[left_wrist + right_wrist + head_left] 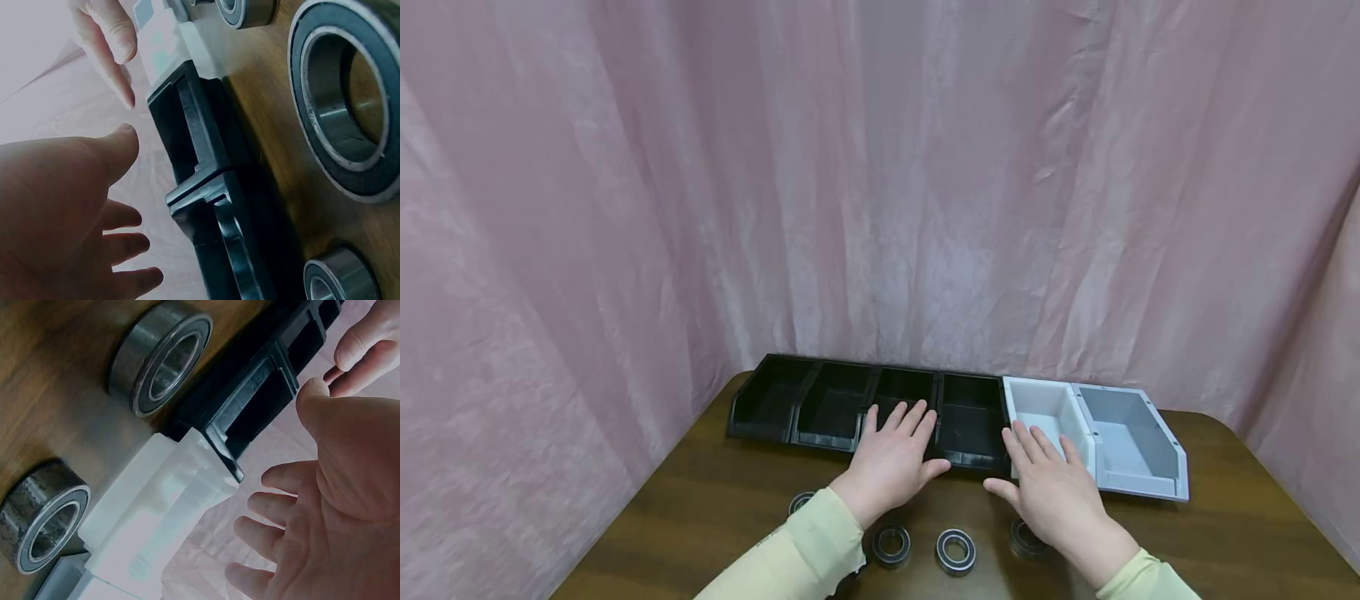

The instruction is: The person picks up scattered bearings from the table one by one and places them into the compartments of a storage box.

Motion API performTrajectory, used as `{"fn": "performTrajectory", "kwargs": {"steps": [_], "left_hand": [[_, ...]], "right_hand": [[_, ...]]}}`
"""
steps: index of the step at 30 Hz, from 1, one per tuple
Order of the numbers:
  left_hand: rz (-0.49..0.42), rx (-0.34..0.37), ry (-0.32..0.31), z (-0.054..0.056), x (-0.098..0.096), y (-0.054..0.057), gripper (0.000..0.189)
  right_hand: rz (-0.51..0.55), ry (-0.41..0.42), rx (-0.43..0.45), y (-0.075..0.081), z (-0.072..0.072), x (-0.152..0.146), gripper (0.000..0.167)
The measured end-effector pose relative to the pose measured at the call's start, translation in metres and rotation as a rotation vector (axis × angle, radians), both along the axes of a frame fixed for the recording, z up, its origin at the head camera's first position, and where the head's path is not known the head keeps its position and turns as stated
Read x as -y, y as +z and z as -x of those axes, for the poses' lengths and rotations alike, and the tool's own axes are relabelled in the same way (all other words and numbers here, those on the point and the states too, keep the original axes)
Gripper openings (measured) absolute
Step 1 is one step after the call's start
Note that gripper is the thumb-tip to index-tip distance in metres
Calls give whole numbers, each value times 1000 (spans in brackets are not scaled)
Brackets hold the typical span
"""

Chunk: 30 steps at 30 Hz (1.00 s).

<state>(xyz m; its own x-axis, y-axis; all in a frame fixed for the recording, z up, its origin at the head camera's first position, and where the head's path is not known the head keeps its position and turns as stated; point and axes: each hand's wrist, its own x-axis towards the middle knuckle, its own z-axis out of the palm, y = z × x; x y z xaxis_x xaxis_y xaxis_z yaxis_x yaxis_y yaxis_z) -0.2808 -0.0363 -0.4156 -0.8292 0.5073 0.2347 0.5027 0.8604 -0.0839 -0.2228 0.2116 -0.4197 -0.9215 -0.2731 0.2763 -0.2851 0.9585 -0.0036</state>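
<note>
Fingers spread, my left hand (891, 458) is held palm down in front of the black bins (973, 417), and nothing is in its grasp. Level with it, my right hand (1056, 492) is likewise spread and holds nothing, its fingertips over the white bin (1041, 400). Ball bearings stand on the table nearer to me: one bearing (891, 546) by the left wrist, another bearing (956, 552) between the wrists, and a third bearing (1026, 540) partly covered by the right hand. Beside the left sleeve a further bearing (801, 501) shows in part.
Several bins form a row along the back of the brown wooden table (685, 517), black on the left, then white, then a grey bin (1131, 442) at the right end. Behind the table hangs a pink curtain (925, 183).
</note>
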Motion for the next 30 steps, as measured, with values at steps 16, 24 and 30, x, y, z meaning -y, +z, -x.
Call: {"fn": "performTrajectory", "kwargs": {"steps": [16,24,30], "left_hand": [[17,22,-36,9,-21,-19,75],[6,13,-21,11,-23,-23,77],[-22,20,-14,14,-26,-20,76]], "right_hand": [[42,-2,70,-16,9,1,82],[46,22,32,-16,13,-1,85],[67,43,-8,-16,18,-4,86]]}}
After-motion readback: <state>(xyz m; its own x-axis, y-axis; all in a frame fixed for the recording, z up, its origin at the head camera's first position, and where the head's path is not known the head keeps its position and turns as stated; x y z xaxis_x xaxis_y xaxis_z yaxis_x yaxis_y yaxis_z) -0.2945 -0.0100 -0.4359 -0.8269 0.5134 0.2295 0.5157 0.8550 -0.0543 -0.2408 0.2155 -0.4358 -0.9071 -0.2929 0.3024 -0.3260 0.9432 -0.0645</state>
